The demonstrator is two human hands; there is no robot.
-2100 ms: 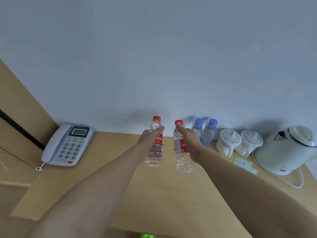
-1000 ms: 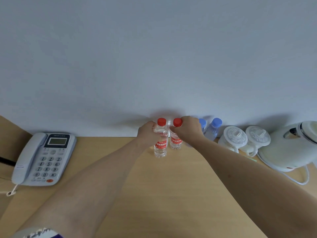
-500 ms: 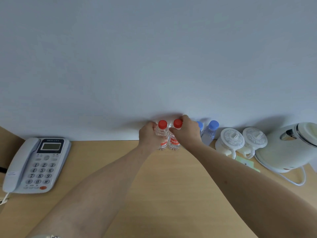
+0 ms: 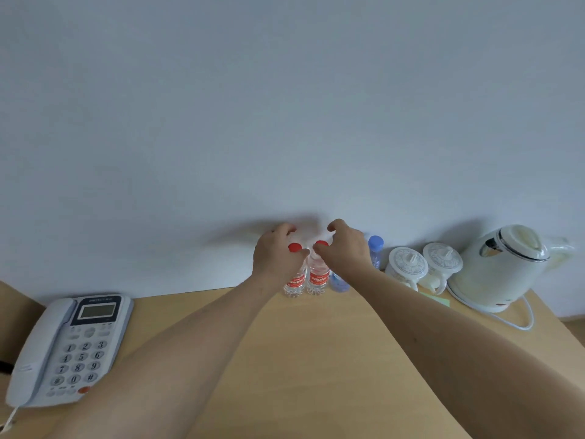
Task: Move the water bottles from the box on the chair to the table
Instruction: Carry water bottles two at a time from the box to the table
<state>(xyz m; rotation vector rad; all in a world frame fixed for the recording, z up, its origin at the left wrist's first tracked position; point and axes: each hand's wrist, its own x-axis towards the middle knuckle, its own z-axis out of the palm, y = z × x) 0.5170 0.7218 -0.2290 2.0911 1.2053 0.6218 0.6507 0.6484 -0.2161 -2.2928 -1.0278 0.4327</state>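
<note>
The left hand (image 4: pixel 274 258) and right hand (image 4: pixel 345 251) are hovering at the necks of two red-capped bottles (image 4: pixel 306 278) with fingers curled loosely — whether they are gripping or letting go I cannot tell. The bottles are standing upright, touching, on the table (image 4: pixel 310 359) against the wall, beside blue-capped bottles (image 4: pixel 375 248). This pair looks delivered — the box and chair are lying out of view, so what remains is unknown.

Light wood counter (image 4: pixel 316 359) pushed against a white wall. At 12 o'clock, two red-capped bottles (image 4: pixel 305 282) stand touching, with two blue-capped bottles (image 4: pixel 375 253) just beside. Toward 2 o'clock there's a pair of lidded white cups (image 4: pixel 422 267), then a white kettle (image 4: pixel 503 267) with its cord. Phone (image 4: pixel 66 350) sits at 9 o'clock.
</note>
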